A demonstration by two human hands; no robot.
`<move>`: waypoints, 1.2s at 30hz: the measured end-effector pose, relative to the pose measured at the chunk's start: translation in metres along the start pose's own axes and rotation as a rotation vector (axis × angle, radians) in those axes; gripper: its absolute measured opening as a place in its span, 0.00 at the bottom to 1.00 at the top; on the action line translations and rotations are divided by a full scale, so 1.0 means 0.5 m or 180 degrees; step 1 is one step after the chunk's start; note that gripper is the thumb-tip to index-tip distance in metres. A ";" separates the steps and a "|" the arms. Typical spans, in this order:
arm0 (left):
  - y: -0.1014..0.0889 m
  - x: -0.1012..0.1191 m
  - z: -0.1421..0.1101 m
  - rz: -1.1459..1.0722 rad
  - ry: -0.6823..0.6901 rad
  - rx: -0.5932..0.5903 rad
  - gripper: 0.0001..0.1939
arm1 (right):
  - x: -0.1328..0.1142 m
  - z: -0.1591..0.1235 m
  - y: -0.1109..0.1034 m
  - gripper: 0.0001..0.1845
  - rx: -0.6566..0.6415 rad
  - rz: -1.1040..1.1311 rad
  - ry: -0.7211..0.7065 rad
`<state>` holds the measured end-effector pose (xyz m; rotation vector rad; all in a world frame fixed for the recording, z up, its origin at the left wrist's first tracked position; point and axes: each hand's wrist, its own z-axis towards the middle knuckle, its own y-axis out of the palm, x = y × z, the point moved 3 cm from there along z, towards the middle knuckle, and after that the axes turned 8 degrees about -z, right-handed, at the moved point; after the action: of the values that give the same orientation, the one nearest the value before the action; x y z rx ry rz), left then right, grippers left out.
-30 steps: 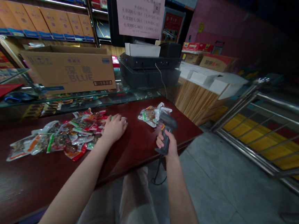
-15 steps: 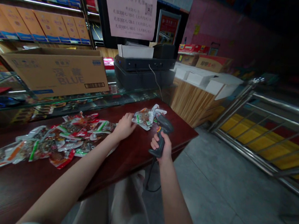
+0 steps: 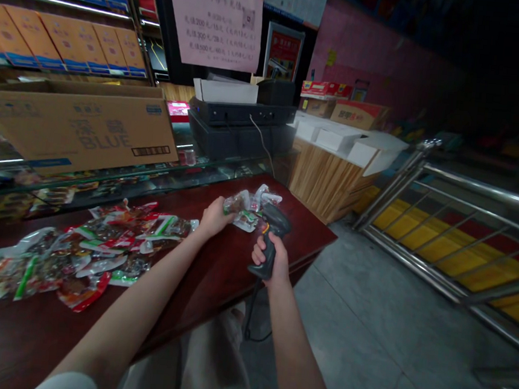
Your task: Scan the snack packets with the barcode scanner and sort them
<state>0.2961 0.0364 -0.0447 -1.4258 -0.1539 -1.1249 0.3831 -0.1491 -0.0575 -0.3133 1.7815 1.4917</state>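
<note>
My right hand [image 3: 272, 257] is wrapped round the grip of a black barcode scanner [image 3: 276, 220], whose cord hangs below the table edge. At the near side of a small group of clear snack packets [image 3: 245, 220], my left hand [image 3: 216, 216] is closed on the edge of one snack packet [image 3: 237, 201], lifting it a little. The scanner's head points toward these packets. To the left, a spread heap of sealed snack packets [image 3: 114, 236] with red, green and orange strips lies on the dark red table [image 3: 217, 263].
An open cardboard box [image 3: 79, 127] stands on the glass counter at the back left. Behind the table sits a black cash drawer [image 3: 241, 135] with a white box on top. A metal railing [image 3: 465, 236] runs along the right, beyond the grey floor.
My left hand has moved right from the heap to the small group and taken hold of a packet there. My right hand keeps the scanner. The whole view has shifted right.
</note>
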 end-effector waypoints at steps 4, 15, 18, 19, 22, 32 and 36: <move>-0.026 -0.006 -0.013 -0.1008 -0.0176 0.0239 0.13 | 0.007 0.003 0.003 0.17 -0.0203 -0.0285 0.0063; -0.109 -0.023 -0.119 -0.1864 0.0633 0.0573 0.26 | 0.042 -0.020 0.049 0.21 -0.1033 -0.1215 0.0378; -0.121 -0.038 -0.139 -0.1549 0.0592 0.0607 0.26 | 0.066 -0.030 0.071 0.21 -0.1012 -0.1242 0.0388; -0.125 -0.042 -0.144 -0.1463 0.0576 0.0600 0.27 | 0.074 -0.031 0.076 0.20 -0.0985 -0.1236 0.0380; -0.135 -0.046 -0.149 -0.1344 0.0538 0.0549 0.29 | 0.085 -0.031 0.083 0.17 -0.0912 -0.1220 0.0344; -0.139 -0.038 -0.152 -0.0893 0.0916 0.0407 0.27 | 0.073 -0.035 0.080 0.18 -0.0983 -0.1402 0.0391; -0.176 -0.026 -0.158 -0.0229 0.0713 0.0598 0.27 | 0.022 -0.019 0.054 0.16 -0.0748 -0.1388 0.0054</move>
<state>0.1885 -0.0009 -0.0107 -1.1278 -0.1484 -1.2862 0.3550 -0.1470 -0.0456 -0.7813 1.4314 1.3773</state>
